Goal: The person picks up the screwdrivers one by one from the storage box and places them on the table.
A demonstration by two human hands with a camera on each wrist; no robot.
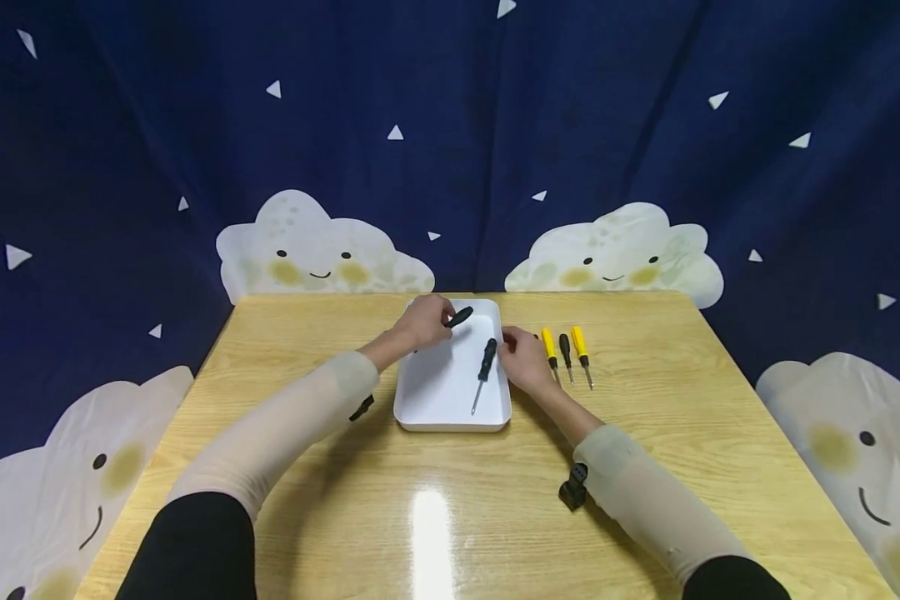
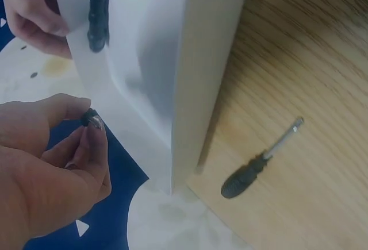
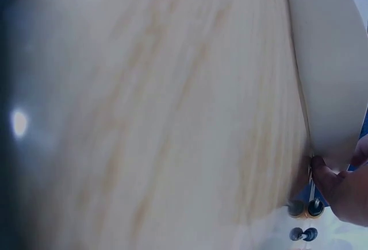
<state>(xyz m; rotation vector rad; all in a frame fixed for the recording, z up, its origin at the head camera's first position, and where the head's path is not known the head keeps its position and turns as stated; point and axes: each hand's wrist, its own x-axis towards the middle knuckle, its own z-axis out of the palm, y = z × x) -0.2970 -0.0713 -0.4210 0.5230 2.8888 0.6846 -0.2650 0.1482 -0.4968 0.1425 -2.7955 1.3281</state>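
My left hand [image 1: 426, 322] is over the far left part of a white tray [image 1: 444, 421], pinching a screwdriver by its black handle [image 1: 461, 317]. In the left wrist view the handle's end [image 2: 91, 118] shows between thumb and fingers. Another black screwdriver [image 1: 487, 363] lies in the tray, its tip toward me. My right hand [image 1: 525, 358] grips the tray's right rim; in the right wrist view its fingers [image 3: 326, 176] meet the tray's outer wall [image 3: 328, 60].
Right of my right hand lie two yellow-handled screwdrivers [image 1: 578, 342] with a black one [image 1: 565, 346] between them. A short black screwdriver [image 2: 246, 176] rests on the wooden table left of the tray, hidden in the head view. A dark blue curtain [image 1: 465, 167] hangs behind the table.
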